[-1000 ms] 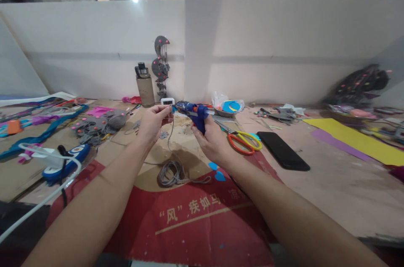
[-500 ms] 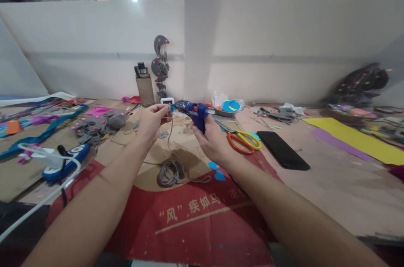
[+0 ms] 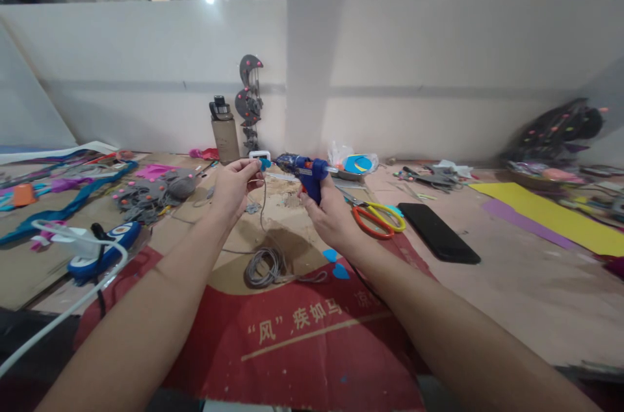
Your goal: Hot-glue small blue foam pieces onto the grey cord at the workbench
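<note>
My left hand [image 3: 235,186] pinches a small blue cut-out piece [image 3: 264,164] between thumb and fingertips. From those fingers a grey cord [image 3: 264,207] hangs down toward a coil of grey cord [image 3: 263,267] on the cardboard. My right hand [image 3: 329,210] is wrapped round the handle of a blue glue gun [image 3: 310,177], whose nozzle points left at the blue piece, a small gap apart. Two blue leaf-shaped pieces [image 3: 340,271] lie below my right wrist. Scissors with red and yellow handles [image 3: 377,220] lie to the right of that hand.
A black phone [image 3: 439,233] lies right of the scissors. Behind my left hand stands a bottle [image 3: 225,136]. A blue power strip [image 3: 104,248] with a white cable is at the left. Yellow paper [image 3: 550,214] lies at the right. Red printed cardboard [image 3: 312,360] covers the front.
The glue gun has drawn slightly right, away from the left fingers, and more of the blue piece shows. My left hand has hardly moved.
</note>
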Action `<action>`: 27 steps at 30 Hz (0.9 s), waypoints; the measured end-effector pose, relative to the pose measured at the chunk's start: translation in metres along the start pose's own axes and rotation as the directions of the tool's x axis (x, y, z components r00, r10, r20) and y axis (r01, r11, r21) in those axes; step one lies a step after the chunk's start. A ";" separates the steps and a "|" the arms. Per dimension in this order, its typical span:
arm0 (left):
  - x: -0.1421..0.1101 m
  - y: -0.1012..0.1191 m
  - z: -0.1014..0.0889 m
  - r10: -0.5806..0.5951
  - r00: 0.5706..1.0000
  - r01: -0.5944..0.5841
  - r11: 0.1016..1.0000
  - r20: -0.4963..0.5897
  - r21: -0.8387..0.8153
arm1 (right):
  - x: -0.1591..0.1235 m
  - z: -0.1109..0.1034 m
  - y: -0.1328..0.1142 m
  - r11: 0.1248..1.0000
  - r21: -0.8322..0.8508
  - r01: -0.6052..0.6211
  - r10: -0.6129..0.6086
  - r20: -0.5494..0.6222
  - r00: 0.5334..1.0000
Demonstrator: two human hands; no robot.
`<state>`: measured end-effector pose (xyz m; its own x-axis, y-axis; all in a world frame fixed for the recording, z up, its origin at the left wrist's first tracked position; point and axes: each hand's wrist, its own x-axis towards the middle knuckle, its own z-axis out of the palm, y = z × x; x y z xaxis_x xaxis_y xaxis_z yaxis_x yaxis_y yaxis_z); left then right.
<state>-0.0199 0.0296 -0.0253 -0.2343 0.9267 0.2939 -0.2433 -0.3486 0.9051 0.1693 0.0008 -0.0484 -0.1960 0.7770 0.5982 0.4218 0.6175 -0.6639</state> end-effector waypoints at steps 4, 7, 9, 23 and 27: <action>0.001 -0.002 -0.001 -0.008 1.000 0.009 0.999 -0.017 0.033 | 0.006 0.004 0.013 0.947 0.265 -0.183 0.182 0.029 0.983; -0.001 -0.005 0.002 0.082 0.996 -0.078 0.988 -0.025 0.132 | 0.010 0.005 0.029 0.890 0.267 -0.370 0.341 0.150 0.928; -0.005 -0.005 0.004 0.187 0.982 -0.177 0.944 -0.011 0.278 | 0.012 0.003 0.040 0.903 0.108 -0.416 0.391 0.195 0.899; -0.034 0.002 0.020 0.576 0.669 -0.701 0.279 0.469 0.657 | 0.004 0.009 -0.007 0.825 0.530 -0.196 0.197 0.055 0.979; -0.038 0.001 0.024 0.542 0.713 -0.673 0.351 0.445 0.651 | 0.001 0.016 -0.011 0.584 0.741 -0.330 0.303 0.178 0.936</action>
<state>0.0118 -0.0028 -0.0286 0.1198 0.5347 0.8365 0.6852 -0.6543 0.3200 0.1499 -0.0034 -0.0480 -0.2127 0.9365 0.2789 -0.3452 0.1950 -0.9181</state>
